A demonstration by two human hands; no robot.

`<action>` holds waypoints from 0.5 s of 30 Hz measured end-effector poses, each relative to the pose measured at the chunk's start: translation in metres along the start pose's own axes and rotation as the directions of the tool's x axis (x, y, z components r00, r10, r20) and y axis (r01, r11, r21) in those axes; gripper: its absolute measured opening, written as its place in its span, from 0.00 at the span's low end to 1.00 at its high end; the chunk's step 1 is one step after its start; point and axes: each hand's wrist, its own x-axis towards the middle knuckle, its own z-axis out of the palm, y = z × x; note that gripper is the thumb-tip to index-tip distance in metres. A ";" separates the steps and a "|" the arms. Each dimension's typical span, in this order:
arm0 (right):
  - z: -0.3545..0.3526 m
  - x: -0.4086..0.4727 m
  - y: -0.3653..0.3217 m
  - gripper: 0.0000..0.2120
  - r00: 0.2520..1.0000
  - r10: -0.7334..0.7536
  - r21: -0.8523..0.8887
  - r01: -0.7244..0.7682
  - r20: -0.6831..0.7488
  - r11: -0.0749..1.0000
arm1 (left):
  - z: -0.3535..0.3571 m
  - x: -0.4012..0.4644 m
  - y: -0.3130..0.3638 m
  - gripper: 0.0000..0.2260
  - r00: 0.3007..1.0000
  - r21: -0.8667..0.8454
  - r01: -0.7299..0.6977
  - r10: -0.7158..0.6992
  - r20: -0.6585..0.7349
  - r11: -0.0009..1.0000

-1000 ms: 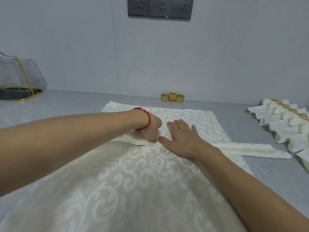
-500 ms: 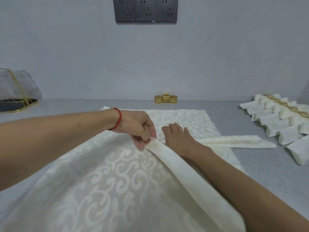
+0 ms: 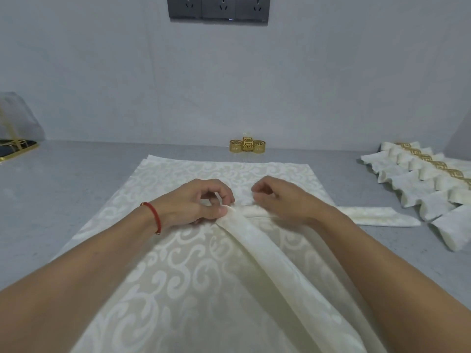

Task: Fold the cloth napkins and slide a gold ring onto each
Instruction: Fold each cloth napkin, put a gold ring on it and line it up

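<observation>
A cream patterned napkin (image 3: 178, 266) lies spread on the grey counter (image 3: 76, 189). On it lies a narrow folded cream strip (image 3: 265, 253), bent at the middle: one arm runs toward me, the other out to the right. My left hand (image 3: 196, 202), with a red cord at the wrist, pinches the strip at the bend. My right hand (image 3: 283, 197) rests with curled fingers on the strip just right of the bend. Three gold rings (image 3: 247, 146) stand at the back by the wall.
A row of several folded napkins with gold rings (image 3: 433, 182) lies at the right. A gold-framed holder with grey cloth (image 3: 15, 133) stands at the far left. Dark wall sockets (image 3: 218, 7) sit above. The wall closes the back.
My left hand drew the strip's left half round toward me, making a bend. My right hand went from flat on the strip to curled at the bend.
</observation>
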 end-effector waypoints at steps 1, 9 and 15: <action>-0.006 -0.002 0.005 0.06 1.000 -0.002 -0.052 0.001 -0.010 0.999 | 0.002 0.000 -0.003 0.03 1.000 -0.019 -0.016 0.015 -0.016 1.000; -0.036 -0.019 0.013 0.17 0.975 0.180 -0.122 -0.165 0.128 0.979 | 0.006 -0.001 -0.012 0.06 0.993 -0.149 -0.079 0.065 -0.095 0.986; -0.032 -0.011 -0.002 0.21 0.950 0.276 -0.340 -0.214 0.146 0.916 | 0.011 -0.002 -0.011 0.10 0.990 -0.043 -0.032 0.026 -0.136 0.999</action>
